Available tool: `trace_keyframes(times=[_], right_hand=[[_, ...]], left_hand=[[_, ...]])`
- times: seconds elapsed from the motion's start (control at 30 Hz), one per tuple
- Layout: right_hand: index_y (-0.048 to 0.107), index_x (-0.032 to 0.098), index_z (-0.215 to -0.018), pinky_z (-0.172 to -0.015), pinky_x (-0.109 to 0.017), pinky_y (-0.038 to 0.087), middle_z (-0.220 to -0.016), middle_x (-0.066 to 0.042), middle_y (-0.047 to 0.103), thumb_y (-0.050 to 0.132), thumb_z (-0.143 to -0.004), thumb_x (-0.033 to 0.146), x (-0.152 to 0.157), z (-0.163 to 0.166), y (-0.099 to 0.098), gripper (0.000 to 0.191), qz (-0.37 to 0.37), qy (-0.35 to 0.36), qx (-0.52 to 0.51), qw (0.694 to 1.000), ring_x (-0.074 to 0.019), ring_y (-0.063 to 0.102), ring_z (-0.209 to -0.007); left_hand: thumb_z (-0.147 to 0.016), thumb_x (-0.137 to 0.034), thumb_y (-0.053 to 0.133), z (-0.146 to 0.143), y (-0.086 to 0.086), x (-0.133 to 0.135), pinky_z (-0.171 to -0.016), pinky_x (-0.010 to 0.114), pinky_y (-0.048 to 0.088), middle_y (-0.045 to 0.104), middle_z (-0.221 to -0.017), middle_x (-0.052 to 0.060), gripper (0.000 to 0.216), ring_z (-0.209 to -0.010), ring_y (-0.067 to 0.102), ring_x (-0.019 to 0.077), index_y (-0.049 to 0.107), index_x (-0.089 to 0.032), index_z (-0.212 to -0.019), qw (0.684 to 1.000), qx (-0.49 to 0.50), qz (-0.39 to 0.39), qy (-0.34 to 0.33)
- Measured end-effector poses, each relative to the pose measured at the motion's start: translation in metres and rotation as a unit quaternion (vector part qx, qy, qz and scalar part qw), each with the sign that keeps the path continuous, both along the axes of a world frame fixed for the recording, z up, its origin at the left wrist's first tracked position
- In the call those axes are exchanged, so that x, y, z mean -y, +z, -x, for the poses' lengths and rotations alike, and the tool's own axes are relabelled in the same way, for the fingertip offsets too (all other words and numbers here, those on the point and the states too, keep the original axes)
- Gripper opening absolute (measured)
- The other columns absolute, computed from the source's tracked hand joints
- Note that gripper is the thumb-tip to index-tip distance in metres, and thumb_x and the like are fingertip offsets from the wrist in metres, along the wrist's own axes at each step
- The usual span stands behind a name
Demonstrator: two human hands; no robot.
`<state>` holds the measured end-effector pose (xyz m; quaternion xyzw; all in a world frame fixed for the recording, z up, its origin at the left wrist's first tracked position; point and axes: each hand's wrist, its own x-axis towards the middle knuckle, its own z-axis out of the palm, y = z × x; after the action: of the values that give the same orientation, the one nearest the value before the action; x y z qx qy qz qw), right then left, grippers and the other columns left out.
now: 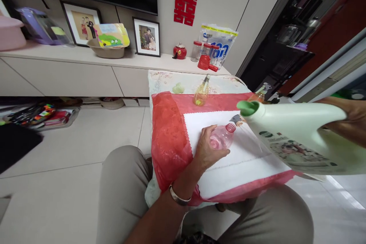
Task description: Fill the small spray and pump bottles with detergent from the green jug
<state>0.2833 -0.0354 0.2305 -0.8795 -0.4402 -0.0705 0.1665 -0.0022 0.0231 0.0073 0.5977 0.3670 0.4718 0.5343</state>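
On the white sheet (pixel 228 175) near the middle of the low table (pixel 171 78) – left hand (pixel 207 148) closed round a small pink bottle (pixel 221 139), fingers wrapped over its body, thumb on the near side. Bottle is clear plastic and tilted, its red-ringed neck pointing up and to the right. Whether its base rests on the sheet cannot be told; the hand hides it. Metal wristband (pixel 178 197) on the left wrist.

Right hand (pixel 353 120) enters at the right edge, clamped on the rear end of a large green jug (pixel 297 129). Jug is held in the air, lying nearly level, with its printed label facing down and toward the camera. Its open green spout sits just above and to the right of the bottle's neck – near, not touching.

A small spray head (pixel 236 119) lies on the sheet just beyond the bottle's mouth.

White sheet lies over a red cloth (pixel 168 137), which covers the near half of the table. Farther back: a yellow spray bottle (pixel 201 93) upright at the cloth's far edge, and a pale green object (pixel 178 88) to its left. A second spray bottle (pixel 257 95) is partly hidden behind the jug's spout.

The person's knees, in beige trousers, flank the table's near end. Behind, a long sideboard (pixel 71 55) carries framed photos, a red teapot (pixel 180 51) and red-lidded jars (pixel 206 51).
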Motion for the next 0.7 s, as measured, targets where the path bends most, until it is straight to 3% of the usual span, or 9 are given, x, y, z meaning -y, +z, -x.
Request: trace_keyframes(times=[0.03,0.1,0.27,0.33,0.43,0.53,0.7], right_hand=[[0.076,0.032,-0.095,-0.061,-0.027,0.040,-0.075,0.004,0.068,0.080,-0.069,0.004,0.000,0.008,0.001,0.038,0.027,-0.019,-0.015,0.999,-0.0073,0.059,-0.065],[0.074,0.032,-0.099,-0.057,-0.028,0.040,-0.071,0.004,0.065,0.072,-0.070,-0.004,0.000,0.027,0.004,0.046,0.008,-0.066,-0.048,0.997,-0.0077,0.056,-0.059],[0.075,0.024,-0.095,-0.051,-0.028,0.036,-0.071,-0.001,0.064,0.069,-0.075,0.008,-0.008,0.048,-0.002,0.026,-0.139,-0.061,-0.124,0.981,-0.0083,0.049,-0.053],[0.074,0.019,-0.091,-0.051,-0.027,0.036,-0.072,-0.003,0.063,0.072,-0.071,0.013,-0.017,0.045,-0.013,0.021,-0.212,-0.024,-0.174,0.961,-0.0089,0.050,-0.055],[0.072,0.016,-0.091,-0.054,-0.027,0.040,-0.075,-0.004,0.064,0.074,-0.063,0.018,-0.037,0.047,-0.033,0.029,-0.291,0.028,-0.270,0.918,-0.0102,0.052,-0.058],[0.069,0.014,-0.093,-0.057,-0.025,0.043,-0.080,-0.004,0.064,0.070,-0.060,0.022,-0.061,0.059,-0.055,0.034,-0.320,0.071,-0.320,0.889,-0.0098,0.053,-0.061],[0.063,0.011,-0.086,-0.049,-0.022,0.035,-0.064,0.001,0.055,0.067,-0.056,0.033,-0.099,0.082,-0.101,0.037,-0.347,0.114,-0.369,0.855,-0.0090,0.046,-0.054]], left_hand=[[-0.053,-0.011,0.083,0.000,0.000,0.000,-0.107,0.044,0.044,0.052,-0.129,0.006,0.083,-0.123,0.053,0.0271,0.049,-0.024,-0.128,1.000,-0.001,0.004,0.001],[-0.053,-0.010,0.081,0.000,0.001,0.001,-0.107,0.044,0.044,0.052,-0.129,0.006,0.083,-0.123,0.053,0.0270,0.049,-0.024,-0.128,1.000,-0.006,0.005,0.002],[-0.053,-0.007,0.080,0.001,0.005,0.002,-0.107,0.045,0.044,0.052,-0.129,0.006,0.083,-0.123,0.053,0.0279,0.048,-0.025,-0.128,0.999,-0.028,0.017,-0.005],[-0.053,-0.007,0.080,0.001,0.005,0.001,-0.107,0.045,0.044,0.052,-0.129,0.006,0.084,-0.123,0.053,0.0284,0.048,-0.025,-0.128,0.999,-0.034,0.025,-0.009],[-0.053,-0.008,0.080,0.001,0.005,0.001,-0.108,0.045,0.042,0.051,-0.130,0.006,0.084,-0.124,0.052,0.0290,0.048,-0.026,-0.128,0.999,-0.041,0.025,-0.012],[-0.053,-0.008,0.080,0.001,0.006,0.002,-0.108,0.044,0.042,0.051,-0.130,0.006,0.084,-0.125,0.051,0.0291,0.048,-0.026,-0.129,0.998,-0.046,0.034,-0.014],[-0.052,-0.008,0.077,0.002,0.012,0.003,-0.107,0.042,0.043,0.053,-0.127,0.007,0.081,-0.122,0.053,0.0290,0.050,-0.023,-0.127,0.998,-0.044,0.052,-0.018]])
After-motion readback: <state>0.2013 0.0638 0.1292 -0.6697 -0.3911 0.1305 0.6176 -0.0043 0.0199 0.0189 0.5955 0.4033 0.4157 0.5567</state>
